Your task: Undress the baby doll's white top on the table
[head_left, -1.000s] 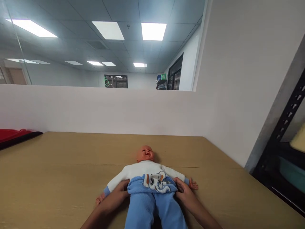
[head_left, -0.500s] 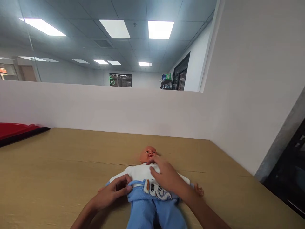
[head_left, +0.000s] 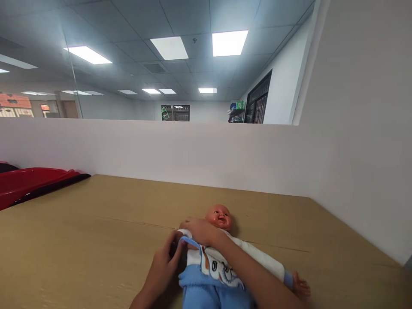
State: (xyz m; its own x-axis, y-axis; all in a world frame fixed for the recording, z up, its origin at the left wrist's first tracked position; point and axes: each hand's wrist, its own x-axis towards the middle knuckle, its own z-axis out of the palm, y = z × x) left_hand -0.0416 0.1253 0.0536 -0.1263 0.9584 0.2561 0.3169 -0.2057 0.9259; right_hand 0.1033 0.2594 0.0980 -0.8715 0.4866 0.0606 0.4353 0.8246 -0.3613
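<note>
A baby doll (head_left: 221, 218) lies on its back on the tan table, its bald head away from me. It wears a white top (head_left: 257, 254) with blue trim and a cartoon animal face (head_left: 222, 268) on the front, and blue trousers (head_left: 206, 296). My left hand (head_left: 165, 259) pinches the blue trim (head_left: 190, 241) of the top between thumb and fingers, at the doll's side left of its chest. Reaching across the chest, my right hand (head_left: 199, 231) is closed over the top at the left-hand shoulder; its fingertips are partly hidden. The doll's other arm stretches out to the right.
The tan tabletop (head_left: 96, 240) meets a low white wall (head_left: 193, 154) at the back, with a glass pane above it. A red plastic basin (head_left: 38, 178) with a black edge stands at the far left. A white wall (head_left: 357, 150) rises at the right.
My right hand has moved from the doll's chest to its left-hand shoulder. My left hand has pulled the blue trim up and outward. The view has swung left, bringing in more of the red basin.
</note>
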